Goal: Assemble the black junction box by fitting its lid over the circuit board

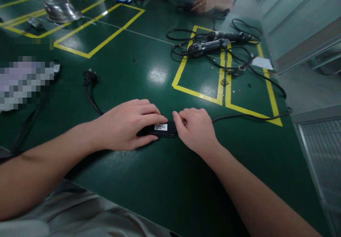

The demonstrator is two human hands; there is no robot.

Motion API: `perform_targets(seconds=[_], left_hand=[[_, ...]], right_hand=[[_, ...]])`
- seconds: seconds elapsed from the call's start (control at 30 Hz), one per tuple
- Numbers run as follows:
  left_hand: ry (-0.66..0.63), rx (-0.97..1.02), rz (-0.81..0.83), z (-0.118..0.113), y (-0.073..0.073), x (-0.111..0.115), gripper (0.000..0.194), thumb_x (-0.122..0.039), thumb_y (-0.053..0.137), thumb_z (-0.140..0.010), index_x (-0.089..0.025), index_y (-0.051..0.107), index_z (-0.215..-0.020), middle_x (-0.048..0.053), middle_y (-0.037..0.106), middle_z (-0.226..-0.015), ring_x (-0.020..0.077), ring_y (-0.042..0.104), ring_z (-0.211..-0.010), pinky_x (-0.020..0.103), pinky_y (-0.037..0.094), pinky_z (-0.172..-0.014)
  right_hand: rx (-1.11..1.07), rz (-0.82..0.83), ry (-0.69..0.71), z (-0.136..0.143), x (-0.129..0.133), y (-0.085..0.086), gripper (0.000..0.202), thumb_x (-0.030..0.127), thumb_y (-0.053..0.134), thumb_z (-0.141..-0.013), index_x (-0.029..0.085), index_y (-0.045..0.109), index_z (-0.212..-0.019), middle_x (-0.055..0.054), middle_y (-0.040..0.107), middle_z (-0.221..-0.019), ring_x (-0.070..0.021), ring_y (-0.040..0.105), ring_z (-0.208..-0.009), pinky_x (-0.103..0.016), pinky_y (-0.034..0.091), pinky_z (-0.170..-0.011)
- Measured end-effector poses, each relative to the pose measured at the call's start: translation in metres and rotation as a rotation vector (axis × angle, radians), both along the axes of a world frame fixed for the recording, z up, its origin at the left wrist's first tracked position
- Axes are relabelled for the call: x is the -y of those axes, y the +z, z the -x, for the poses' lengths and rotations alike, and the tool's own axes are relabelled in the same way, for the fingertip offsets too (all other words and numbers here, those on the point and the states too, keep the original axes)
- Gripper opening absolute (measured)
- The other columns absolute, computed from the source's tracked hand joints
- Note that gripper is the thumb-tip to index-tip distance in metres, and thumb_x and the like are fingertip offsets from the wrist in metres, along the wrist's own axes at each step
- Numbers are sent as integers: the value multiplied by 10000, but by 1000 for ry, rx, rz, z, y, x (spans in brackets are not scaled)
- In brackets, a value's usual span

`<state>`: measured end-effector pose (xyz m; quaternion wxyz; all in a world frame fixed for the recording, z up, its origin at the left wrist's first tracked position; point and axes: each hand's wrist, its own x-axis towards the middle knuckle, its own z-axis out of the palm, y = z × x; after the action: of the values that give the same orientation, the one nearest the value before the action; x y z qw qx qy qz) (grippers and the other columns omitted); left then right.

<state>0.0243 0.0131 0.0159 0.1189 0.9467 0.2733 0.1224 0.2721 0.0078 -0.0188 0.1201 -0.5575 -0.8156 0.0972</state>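
A black power adapter (170,130) with a white printed label lies on the green table. My left hand (130,123) is closed over its left part, thumb along the near side and fingers along the far side. My right hand (195,130) is curled in a fist against the adapter's right end, round a black cord (239,116) that comes out on its far side and runs right. Whatever connector sits inside that fist is hidden. Left of my left hand lies a black mains plug (90,76), its cord leading under the hand.
Two electric screwdrivers (209,48) with looped cables lie at the back right within yellow tape (197,94). Small loose screws (224,82) are near them. Across the table a person's hand (206,4) holds a dark object. A metal bowl (61,10) stands back left.
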Motion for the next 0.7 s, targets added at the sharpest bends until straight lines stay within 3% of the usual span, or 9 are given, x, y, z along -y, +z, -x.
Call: perform_targets(seconds=[0.37,0.7], left_hand=[[-2,5,15,2,2,-1,349,-350,639,-1063,-180,735,-1352,136,778,-1214,288,729,-1070,416,584,-925],[0,9,13,2,1,1,351,-361,631,-1072,-181,719,-1359,134,774,-1226,280,724,-1079,411,587,-948]], right_hand=[[40,-16,-2,3,-1,0,511,324,460,-1119,206,713,-690,-66,708,-725,-200,587,-719,-385,284,-744],[10,-36,3,1,-1,-2,510,323,473,-1112,210,673,-656,-53,685,-696,-193,567,-698,-381,276,-733]])
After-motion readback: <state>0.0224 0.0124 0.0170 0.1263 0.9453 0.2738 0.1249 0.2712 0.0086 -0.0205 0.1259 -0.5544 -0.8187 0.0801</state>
